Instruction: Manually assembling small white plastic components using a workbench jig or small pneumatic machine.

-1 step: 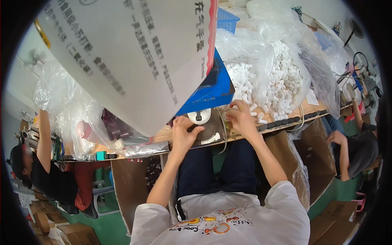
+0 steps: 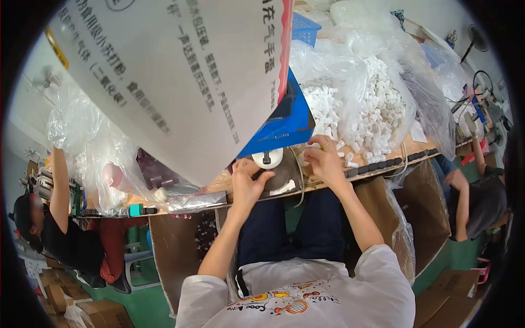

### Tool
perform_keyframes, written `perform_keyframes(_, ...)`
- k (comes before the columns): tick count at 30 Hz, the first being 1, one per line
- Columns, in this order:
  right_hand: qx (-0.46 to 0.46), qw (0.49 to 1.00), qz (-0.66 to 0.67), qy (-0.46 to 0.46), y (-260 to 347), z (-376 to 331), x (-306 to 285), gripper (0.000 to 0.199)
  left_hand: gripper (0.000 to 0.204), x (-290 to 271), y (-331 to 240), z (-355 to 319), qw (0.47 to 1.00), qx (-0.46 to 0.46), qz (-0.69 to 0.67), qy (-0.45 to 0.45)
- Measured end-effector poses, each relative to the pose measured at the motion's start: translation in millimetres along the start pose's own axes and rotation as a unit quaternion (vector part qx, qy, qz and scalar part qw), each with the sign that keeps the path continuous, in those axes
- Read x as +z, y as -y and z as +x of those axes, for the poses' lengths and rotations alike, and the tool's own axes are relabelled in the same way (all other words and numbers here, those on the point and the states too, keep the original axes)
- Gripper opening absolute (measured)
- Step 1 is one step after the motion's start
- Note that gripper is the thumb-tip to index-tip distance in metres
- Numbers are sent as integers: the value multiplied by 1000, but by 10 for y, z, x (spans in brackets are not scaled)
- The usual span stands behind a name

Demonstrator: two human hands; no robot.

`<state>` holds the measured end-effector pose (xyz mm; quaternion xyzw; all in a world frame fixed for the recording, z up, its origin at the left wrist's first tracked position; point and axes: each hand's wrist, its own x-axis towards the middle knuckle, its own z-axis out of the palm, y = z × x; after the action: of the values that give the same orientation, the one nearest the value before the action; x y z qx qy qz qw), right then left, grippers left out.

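Observation:
A blue machine (image 2: 281, 128) with a white rounded head (image 2: 268, 158) stands in front of me, over a dark metal base plate (image 2: 285, 179). At the left of that head is my left hand (image 2: 246, 183), its fingers bent and its thumb stretched toward the plate. Thumb and index finger are apart, and I see nothing between them. On the right, my right hand (image 2: 325, 164) has its fingers curled together beside the nearest small white plastic pieces (image 2: 350, 158). Whatever it pinches, if anything, is too small to make out. A large printed sheet (image 2: 180, 82) hides the machine's upper part.
A heap of white plastic pieces (image 2: 380, 106) lies in clear plastic sheeting on the right. A blue basket (image 2: 305, 28) stands behind. A pale cable (image 2: 302, 177) hangs over the table edge. Cardboard boxes (image 2: 178, 251) flank my legs. Co-workers sit at left and right.
My two hands have stayed almost in place, with slight finger shifts. The co-worker's hand at the right has moved a little.

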<state>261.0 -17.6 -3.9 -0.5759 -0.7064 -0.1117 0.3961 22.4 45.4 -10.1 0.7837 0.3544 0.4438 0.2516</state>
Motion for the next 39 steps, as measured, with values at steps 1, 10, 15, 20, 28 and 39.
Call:
perform_keyframes(1,84,991,101,-25,74,11,16,10,25,-6,-7,-19,1000,-8,4,-6)
perform_keyframes(10,42,957,282,-52,718,153,386,20,19,-3,-125,5,1000,19,12,2)
perform_keyframes(15,-25,975,216,-39,719,139,364,28,32,-32,-134,-44,999,-25,-21,24)
perform_keyframes(20,208,977,6,-41,-44,-101,-181,29,52,-211,-24,-248,992,-109,-56,42)
perform_keyframes(28,99,983,-136,71,-486,-238,-337,15,22,-47,-352,60,996,-65,9,-53)
perform_keyframes(39,190,961,202,10,254,73,-289,17,42,-1476,-524,-419,934,-181,271,150)
